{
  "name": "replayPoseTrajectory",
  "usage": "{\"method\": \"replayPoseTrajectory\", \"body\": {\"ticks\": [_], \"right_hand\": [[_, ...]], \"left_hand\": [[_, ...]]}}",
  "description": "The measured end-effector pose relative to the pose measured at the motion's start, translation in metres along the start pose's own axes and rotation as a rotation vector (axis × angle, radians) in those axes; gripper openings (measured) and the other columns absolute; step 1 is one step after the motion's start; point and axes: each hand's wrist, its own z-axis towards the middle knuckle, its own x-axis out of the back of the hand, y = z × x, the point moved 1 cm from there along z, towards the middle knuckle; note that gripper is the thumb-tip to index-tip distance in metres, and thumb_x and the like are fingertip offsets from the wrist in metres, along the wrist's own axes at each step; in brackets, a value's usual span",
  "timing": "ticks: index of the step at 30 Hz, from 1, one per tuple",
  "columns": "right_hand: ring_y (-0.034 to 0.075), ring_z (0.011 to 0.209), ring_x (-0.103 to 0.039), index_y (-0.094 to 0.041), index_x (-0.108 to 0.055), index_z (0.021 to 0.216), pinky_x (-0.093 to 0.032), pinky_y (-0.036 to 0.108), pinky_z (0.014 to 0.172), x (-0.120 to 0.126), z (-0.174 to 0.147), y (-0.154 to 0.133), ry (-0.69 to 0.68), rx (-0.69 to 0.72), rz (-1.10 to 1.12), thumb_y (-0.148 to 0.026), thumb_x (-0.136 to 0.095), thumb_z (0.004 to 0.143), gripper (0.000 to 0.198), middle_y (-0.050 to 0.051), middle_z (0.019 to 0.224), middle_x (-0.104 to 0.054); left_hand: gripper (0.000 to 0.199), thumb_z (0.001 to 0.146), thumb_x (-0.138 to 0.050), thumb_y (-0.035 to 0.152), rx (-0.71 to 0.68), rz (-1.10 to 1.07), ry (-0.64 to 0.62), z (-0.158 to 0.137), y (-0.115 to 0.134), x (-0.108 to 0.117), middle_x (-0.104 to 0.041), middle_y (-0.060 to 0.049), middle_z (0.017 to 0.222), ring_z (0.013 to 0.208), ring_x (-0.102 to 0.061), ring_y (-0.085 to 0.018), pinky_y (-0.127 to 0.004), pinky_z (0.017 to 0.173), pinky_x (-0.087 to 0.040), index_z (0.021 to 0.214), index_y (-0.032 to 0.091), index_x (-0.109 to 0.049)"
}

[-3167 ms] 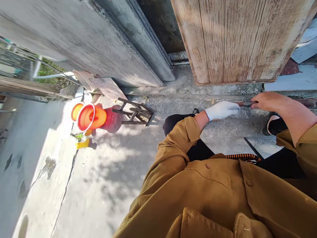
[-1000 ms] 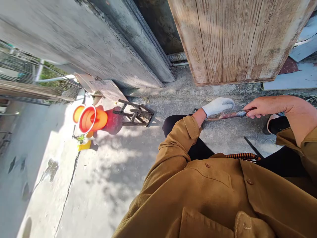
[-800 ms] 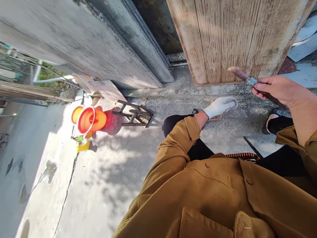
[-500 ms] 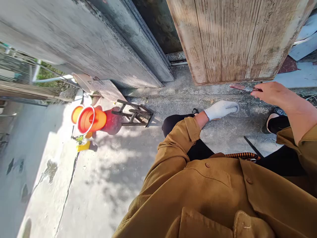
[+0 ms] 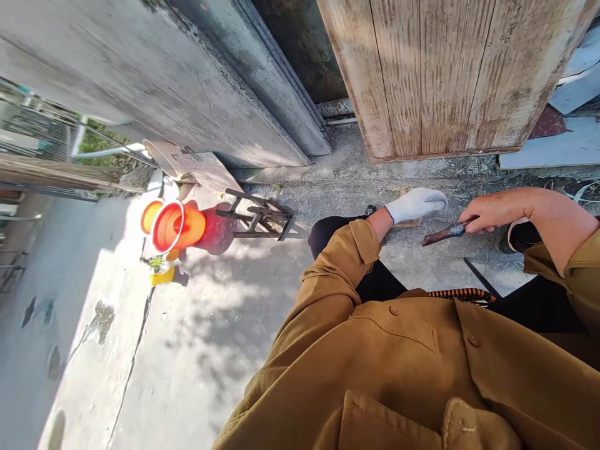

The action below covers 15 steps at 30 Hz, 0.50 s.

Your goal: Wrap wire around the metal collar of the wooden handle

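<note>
My left hand (image 5: pixel 417 205) wears a white knitted glove and is low over the ground, its fingers pressed together. The edge of a flat tan piece (image 5: pixel 409 223) shows beneath the glove; whether the fingers grip it is hidden. My bare right hand (image 5: pixel 494 211) is closed around a dark brown wooden stick (image 5: pixel 438 236) wound with wire near my fingers. The stick's free end points left, just below the gloved fingertips and apart from them. A thin dark bar (image 5: pixel 480 277) slants down near my legs.
A weathered plank door (image 5: pixel 431 81) stands ahead, beside a grey wall (image 5: pixel 225 81). To the left are a small dark wooden stool (image 5: pixel 257 217), orange buckets (image 5: pixel 182 226) and a yellow object (image 5: pixel 162 276) on the concrete. White boards (image 5: pixel 544 150) lie at right.
My right hand has come down from near the door's lower edge, bringing the wire-wound stick close to my gloved hand. The left hand has barely shifted; more of the tan piece shows beneath it.
</note>
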Motion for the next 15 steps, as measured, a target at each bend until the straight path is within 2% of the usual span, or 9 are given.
{"method": "replayPoseTrajectory", "body": {"ticks": [1,4,7,9,12,15], "right_hand": [[0.021,0.073,-0.063,-0.025,-0.072,0.082,-0.045,0.036,0.074,0.003,-0.007,0.002,0.031,0.054,0.060,-0.056,-0.076,0.094,0.033,0.003,0.079,-0.071],[0.019,0.073,-0.058,-0.024,-0.072,0.092,-0.046,0.035,0.073,0.015,-0.028,0.007,0.290,0.083,0.249,-0.066,-0.076,0.093,0.042,0.003,0.079,-0.067],[0.016,0.074,-0.053,-0.021,-0.067,0.095,-0.044,0.034,0.071,0.019,-0.041,0.003,0.567,0.075,0.471,-0.058,-0.071,0.101,0.038,0.006,0.088,-0.068],[0.016,0.076,-0.052,-0.021,-0.064,0.093,-0.043,0.033,0.071,0.014,-0.041,-0.004,0.684,0.021,0.520,-0.048,-0.067,0.105,0.030,0.008,0.089,-0.067],[0.018,0.078,-0.054,-0.021,-0.062,0.092,-0.045,0.034,0.075,-0.002,-0.035,-0.012,0.754,-0.097,0.455,-0.041,-0.060,0.109,0.026,0.009,0.086,-0.066],[0.022,0.083,-0.059,-0.023,-0.061,0.095,-0.046,0.037,0.081,-0.022,-0.027,-0.014,0.753,-0.208,0.272,-0.048,-0.055,0.112,0.030,0.011,0.091,-0.070]], "left_hand": [[0.030,0.104,-0.060,0.030,0.021,-0.034,0.029,0.000,-0.001,0.002,-0.082,-0.006,0.113,0.105,-0.071,-0.018,-0.030,0.105,-0.057,0.119,0.012,-0.080],[0.027,0.104,-0.062,0.032,0.035,-0.096,0.140,-0.002,-0.004,0.001,-0.080,-0.007,0.105,0.094,-0.068,-0.016,-0.030,0.095,-0.058,0.112,0.012,-0.078],[0.031,0.110,-0.057,0.036,0.032,-0.080,0.155,-0.010,-0.003,-0.011,-0.078,-0.005,0.100,0.083,-0.064,-0.014,-0.028,0.087,-0.057,0.113,0.014,-0.078],[0.034,0.111,-0.055,0.036,0.037,-0.013,0.154,-0.019,0.000,-0.021,-0.079,-0.004,0.103,0.088,-0.067,-0.015,-0.027,0.091,-0.056,0.119,0.014,-0.079],[0.038,0.114,-0.052,0.036,0.044,0.135,0.179,-0.040,0.010,-0.036,-0.083,-0.005,0.118,0.106,-0.073,-0.018,-0.027,0.103,-0.054,0.131,0.015,-0.080],[0.040,0.116,-0.049,0.036,0.008,0.311,0.112,-0.062,0.021,-0.053,-0.084,-0.006,0.128,0.116,-0.075,-0.019,-0.028,0.109,-0.052,0.137,0.019,-0.080]]}}
